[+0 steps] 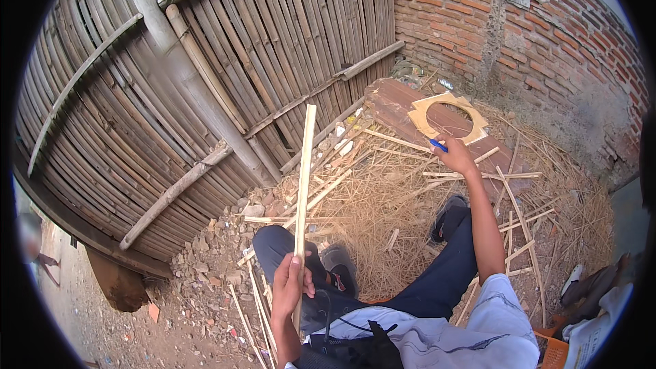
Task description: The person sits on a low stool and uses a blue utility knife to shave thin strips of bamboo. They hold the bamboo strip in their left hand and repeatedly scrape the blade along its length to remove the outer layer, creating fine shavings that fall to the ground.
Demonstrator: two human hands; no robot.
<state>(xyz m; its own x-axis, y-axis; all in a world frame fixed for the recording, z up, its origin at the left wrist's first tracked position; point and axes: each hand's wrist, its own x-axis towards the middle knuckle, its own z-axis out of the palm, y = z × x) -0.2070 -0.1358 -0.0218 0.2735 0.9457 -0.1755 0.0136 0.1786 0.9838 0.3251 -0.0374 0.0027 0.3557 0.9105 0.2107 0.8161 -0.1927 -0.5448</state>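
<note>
In my left hand [292, 281] a long, pale bamboo strip [305, 171] stands nearly upright, gripped near its lower end with the fingers wrapped round it. My right hand [456, 156] is stretched far forward with its fingers closed on a small blue object [438, 145]; its kind is too small to make out. Just beyond that hand lies a flat tan board [420, 115] with a large round hole and notched edges. It rests on a reddish-brown panel [386, 99] on the ground.
Bamboo shavings [383, 198] and loose strips [523, 222] cover the ground around my legs. A bamboo fence [294, 34] rises at the left and front, a brick wall [540, 61] at the right. Stones [205, 260] lie along the fence foot. Someone's leg [594, 290] shows at the right edge.
</note>
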